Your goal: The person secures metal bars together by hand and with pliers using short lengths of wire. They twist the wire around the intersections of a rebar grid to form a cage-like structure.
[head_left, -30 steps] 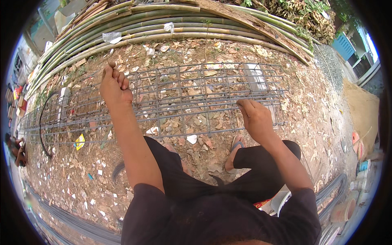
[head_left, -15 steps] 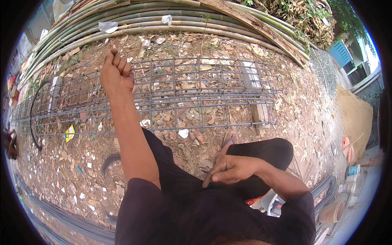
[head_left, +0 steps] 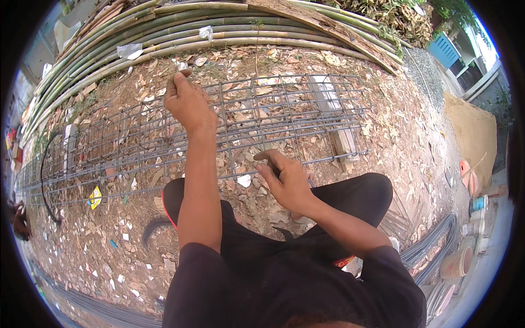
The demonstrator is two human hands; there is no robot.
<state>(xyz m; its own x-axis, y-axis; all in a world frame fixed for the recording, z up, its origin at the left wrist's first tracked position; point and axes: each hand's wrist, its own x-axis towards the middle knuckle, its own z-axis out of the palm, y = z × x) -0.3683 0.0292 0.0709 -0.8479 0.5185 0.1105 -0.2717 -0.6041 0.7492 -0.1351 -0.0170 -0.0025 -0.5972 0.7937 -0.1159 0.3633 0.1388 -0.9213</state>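
A long cage of thin steel rebar [head_left: 322, 160] lies across the ground in front of me, its bars crossed by square stirrups. My left hand [head_left: 188, 104] is raised over the cage's far side, fingers curled and thumb pressed in. Whatever it may pinch is too small to make out. Just beyond my knees, my right hand [head_left: 287, 183] hovers at the cage's near edge. Its thumb and index finger are apart, with nothing visible between them. Pale blocks [head_left: 326, 94] prop up the right end of the cage.
Bamboo poles [head_left: 229, 37] and a wooden plank [head_left: 328, 30] lie along the far side. A bent black rod [head_left: 42, 175] crosses the cage at left. Bundled steel rods [head_left: 98, 309] lie behind me, and buckets [head_left: 456, 262] stand at right beyond a coiled bundle [head_left: 432, 246].
My left hand has shifted right above the cage. My right hand has moved forward from my lap to the cage's near edge, its fingers now spread. My knees have parted more.
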